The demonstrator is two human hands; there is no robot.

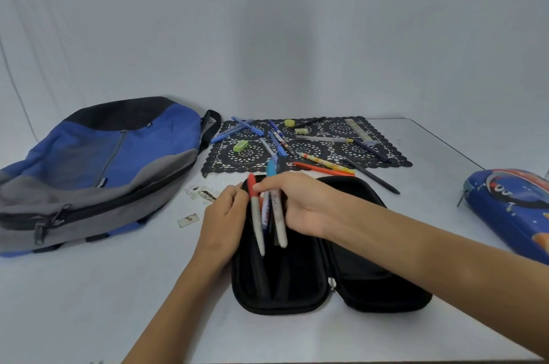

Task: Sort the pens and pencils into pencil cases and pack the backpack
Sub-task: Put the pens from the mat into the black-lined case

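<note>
A black pencil case (365, 274) lies open in front of me on the white table. My right hand (300, 200) grips a bundle of markers (269, 212) with red and blue caps, their lower ends dipping into the case's left half. My left hand (225, 215) holds the case's left rim beside the bundle. Several loose pens and pencils (323, 161) lie scattered on a black lace mat (383, 147) behind the case. A blue and grey backpack (98, 167) lies flat at the left. A blue patterned pencil case (511, 209) sits shut at the right edge.
Two green erasers (240, 145) and a clear ruler (358, 127) lie on the mat. Small stickers (187, 219) lie on the table between backpack and black case. The table's right edge runs diagonally behind the blue case. White backdrop behind.
</note>
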